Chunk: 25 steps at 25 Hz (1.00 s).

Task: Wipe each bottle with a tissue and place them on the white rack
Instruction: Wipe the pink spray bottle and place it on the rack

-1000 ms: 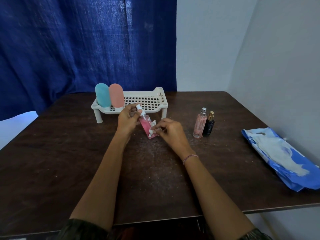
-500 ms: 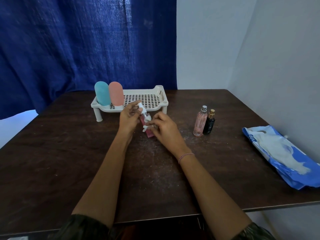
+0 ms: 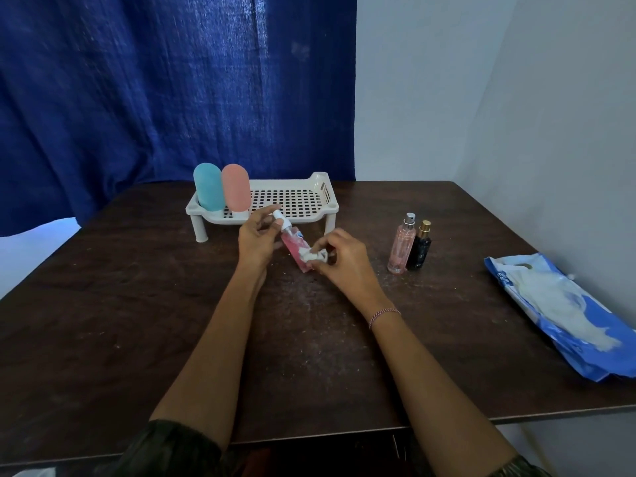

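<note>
So the left hand point(image 3: 258, 237) has its fingers curled around the white spray top of the pink spray bottle point(image 3: 294, 246), holding it tilted over the dark wooden table point(image 3: 137, 321), just in front of the white rack point(image 3: 323, 194); the right hand point(image 3: 339, 261) pinches a crumpled white tissue point(image 3: 311, 255) against the lower part of that bottle, fingers bent in tight around the wad. There's a pink thread bracelet point(image 3: 382, 315) on the right wrist.

On the rack the blue bottle point(image 3: 208, 186) and the salmon bottle point(image 3: 235, 188) stand cap-down side by side at the left end, touching or nearly so; the rest of the perforated shelf is bare. Off to the right of the hands a clear pink perfume bottle point(image 3: 401, 244) and a black perfume bottle point(image 3: 419, 246) stand upright on the table, right beside each other; further right, near the wall, lies a blue and white tissue pack point(image 3: 564, 315), torn open with white tissue showing.
</note>
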Each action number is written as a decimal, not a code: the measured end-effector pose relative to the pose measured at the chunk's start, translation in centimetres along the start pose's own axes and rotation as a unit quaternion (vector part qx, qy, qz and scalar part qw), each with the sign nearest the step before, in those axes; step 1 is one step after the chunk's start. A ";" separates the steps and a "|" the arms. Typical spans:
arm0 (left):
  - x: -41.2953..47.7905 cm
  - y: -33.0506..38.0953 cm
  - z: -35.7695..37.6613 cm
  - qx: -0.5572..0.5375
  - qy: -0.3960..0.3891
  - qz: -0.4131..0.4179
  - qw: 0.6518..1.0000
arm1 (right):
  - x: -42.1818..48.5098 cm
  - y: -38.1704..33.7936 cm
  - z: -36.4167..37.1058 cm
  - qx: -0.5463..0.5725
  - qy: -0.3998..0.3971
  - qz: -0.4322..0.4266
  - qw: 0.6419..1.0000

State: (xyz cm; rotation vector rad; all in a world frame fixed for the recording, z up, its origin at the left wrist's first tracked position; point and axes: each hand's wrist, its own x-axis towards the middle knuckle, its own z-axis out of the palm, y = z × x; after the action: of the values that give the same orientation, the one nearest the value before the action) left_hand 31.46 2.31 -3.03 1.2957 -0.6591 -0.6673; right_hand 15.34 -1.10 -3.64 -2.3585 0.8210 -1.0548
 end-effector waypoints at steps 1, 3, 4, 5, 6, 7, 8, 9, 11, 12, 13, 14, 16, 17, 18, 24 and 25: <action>-0.1 0.0 0.1 0.003 -0.003 0.003 1.000 | 0.0 -0.2 0.1 0.002 -0.003 -0.013 1.000; -0.2 0.2 0.3 0.006 -0.010 0.005 1.000 | -0.1 -0.5 0.5 -0.014 -0.026 -0.041 0.999; -0.3 0.2 0.3 0.006 -0.010 0.003 1.000 | -0.1 -0.5 0.6 -0.018 -0.032 -0.045 0.998; -0.2 0.3 0.3 0.006 -0.007 0.001 1.000 | -0.1 -0.4 0.5 -0.016 -0.032 -0.041 0.999; -0.3 0.3 0.4 0.009 -0.002 -0.001 1.000 | 0.0 -0.1 0.3 -0.009 -0.028 -0.026 0.999; -0.2 0.4 0.4 0.011 0.002 -0.004 1.000 | 0.2 0.1 0.0 0.001 -0.023 -0.001 1.000; -0.2 0.3 0.5 0.015 0.006 -0.006 1.000 | 0.3 0.3 -0.3 0.007 -0.019 0.029 0.999; -0.2 0.3 0.6 0.019 0.008 -0.008 1.000 | 0.4 0.5 -0.4 0.008 -0.019 0.055 0.998; -0.3 0.4 0.8 0.029 0.009 -0.007 1.000 | 0.4 0.6 -0.5 0.006 -0.024 0.075 0.997; -0.4 0.5 0.9 0.035 0.008 -0.005 0.999 | 0.4 0.5 -0.5 0.007 -0.026 0.070 0.997; -0.4 0.5 0.9 0.042 0.009 -0.002 0.999 | 0.3 0.4 -0.4 0.009 -0.025 0.059 0.998; -0.5 0.6 1.0 0.050 0.010 0.003 0.999 | 0.2 0.3 -0.4 0.012 -0.021 0.049 0.999; -0.8 0.8 1.1 0.059 0.007 0.012 0.998 | 0.1 0.1 -0.5 0.017 -0.009 0.035 0.999; -0.9 1.0 1.1 0.059 0.000 0.016 0.998 | 0.1 0.0 -0.6 0.018 -0.004 0.030 0.999; -1.0 1.2 1.2 0.061 -0.010 0.021 0.998 | 0.1 0.0 -0.6 0.017 0.003 0.023 1.000; -2.0 2.0 1.6 0.074 -0.076 0.046 0.993 | 1.0 -0.3 0.2 0.032 0.118 -0.028 0.992; -2.0 2.1 1.6 0.080 -0.081 0.050 0.992 | 1.0 -0.3 0.2 0.030 0.117 -0.047 0.992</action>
State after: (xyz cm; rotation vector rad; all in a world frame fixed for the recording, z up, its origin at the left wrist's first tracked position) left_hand 29.05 3.11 -0.87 1.3546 -0.9191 -0.6515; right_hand 16.17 -1.49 -3.05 -2.2706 0.7525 -1.3960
